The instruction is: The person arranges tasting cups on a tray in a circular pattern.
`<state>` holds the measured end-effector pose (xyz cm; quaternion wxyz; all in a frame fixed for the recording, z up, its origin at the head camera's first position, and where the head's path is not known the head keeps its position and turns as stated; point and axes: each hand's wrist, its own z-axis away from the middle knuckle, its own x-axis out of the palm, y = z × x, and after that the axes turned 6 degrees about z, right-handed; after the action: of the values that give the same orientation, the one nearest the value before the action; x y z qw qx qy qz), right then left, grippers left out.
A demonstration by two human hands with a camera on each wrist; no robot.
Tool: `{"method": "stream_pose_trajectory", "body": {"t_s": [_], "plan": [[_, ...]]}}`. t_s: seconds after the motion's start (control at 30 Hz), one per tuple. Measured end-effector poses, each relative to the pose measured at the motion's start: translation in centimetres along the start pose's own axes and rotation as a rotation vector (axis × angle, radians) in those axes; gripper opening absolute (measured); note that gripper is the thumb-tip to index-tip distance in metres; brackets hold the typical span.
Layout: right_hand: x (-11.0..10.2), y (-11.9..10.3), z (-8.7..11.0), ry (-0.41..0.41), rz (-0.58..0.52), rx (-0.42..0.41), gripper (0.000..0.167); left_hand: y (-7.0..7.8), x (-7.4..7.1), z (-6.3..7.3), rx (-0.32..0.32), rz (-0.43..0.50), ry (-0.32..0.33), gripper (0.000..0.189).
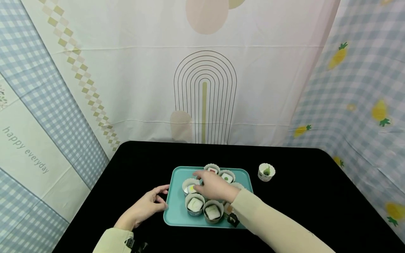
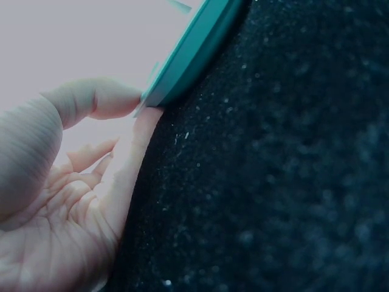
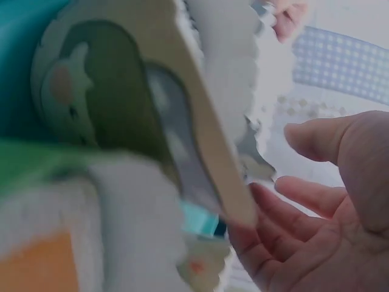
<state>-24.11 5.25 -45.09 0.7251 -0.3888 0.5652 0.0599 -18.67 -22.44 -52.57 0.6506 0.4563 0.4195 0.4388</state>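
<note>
On the black table lies a turquoise tray (image 1: 175,214) bearing several scalloped paper cups, each with a small white-topped piece inside. My left hand (image 1: 143,209) pinches the tray's left rim; in the left wrist view the thumb and a finger meet on the turquoise edge (image 2: 188,55). Over the middle of the tray, my right hand (image 1: 213,184) reaches in from the right, its fingertips beside a cup (image 1: 187,183) with a yellow-marked piece. In the right wrist view its thumb and fingers stand apart near the cups' sides, with nothing gripped. The hand and forearm hide some cups.
One paper cup (image 1: 265,175) with a green item in it stands on the table (image 1: 294,182) right of the tray. Two white-topped cups, a left one (image 1: 194,205) and a right one (image 1: 212,212), sit near the tray's front edge. Patterned curtains (image 1: 142,88) hang behind.
</note>
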Motion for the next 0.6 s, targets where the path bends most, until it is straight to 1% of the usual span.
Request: {"method": "stream_pose_trajectory", "body": {"t_s": [0.17,0.3,0.5,0.6], "plan": [[-1.8,0.9,0.4,0.079,-0.045,0.027,0.047,0.0,-0.1,0.0,-0.002,-0.001,-0.006,0.077],[-3.6,2.4,1.4,0.168,-0.071,0.063,0.048,0.0,-0.1,0.0,-0.003,-0.005,-0.006,0.078],[-6.0,6.2,3.5,0.366,-0.038,0.097,0.052,0.0,0.0,0.0,-0.002,-0.005,-0.003,0.077],[-7.3,8.5,4.8,0.426,-0.024,0.149,0.056,0.2,0.0,0.0,-0.006,-0.008,-0.001,0.077]]}}
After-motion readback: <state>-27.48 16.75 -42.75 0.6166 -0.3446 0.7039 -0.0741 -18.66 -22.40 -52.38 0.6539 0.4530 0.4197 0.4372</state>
